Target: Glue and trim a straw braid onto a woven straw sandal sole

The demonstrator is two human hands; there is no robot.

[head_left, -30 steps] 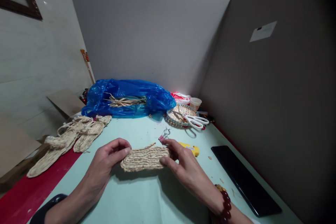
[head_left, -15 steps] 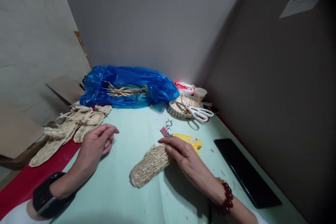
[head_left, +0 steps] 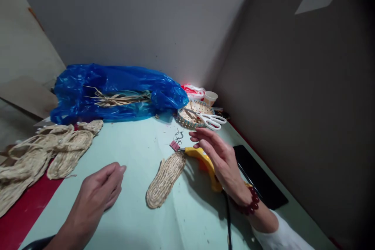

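A small woven straw sole lies flat on the pale green table, with neither hand on it. My right hand, a dark red bead bracelet at its wrist, hovers just right of the sole, fingers stretched out and apart, directly over a yellow glue gun. I cannot tell whether the palm touches the gun. My left hand rests low over the table to the left of the sole, fingers extended and empty. A pink binder clip lies at the gun's nozzle.
A blue plastic bag with straw lies along the back wall. Beside it sit a woven basket holding white scissors and a paper cup. Finished straw sandals lie at left, and a black slab at right.
Both hands let go of the straw sole, which now lies turned on the table. My left hand drew back toward me; my right hand lifted off the sole to above the glue gun.
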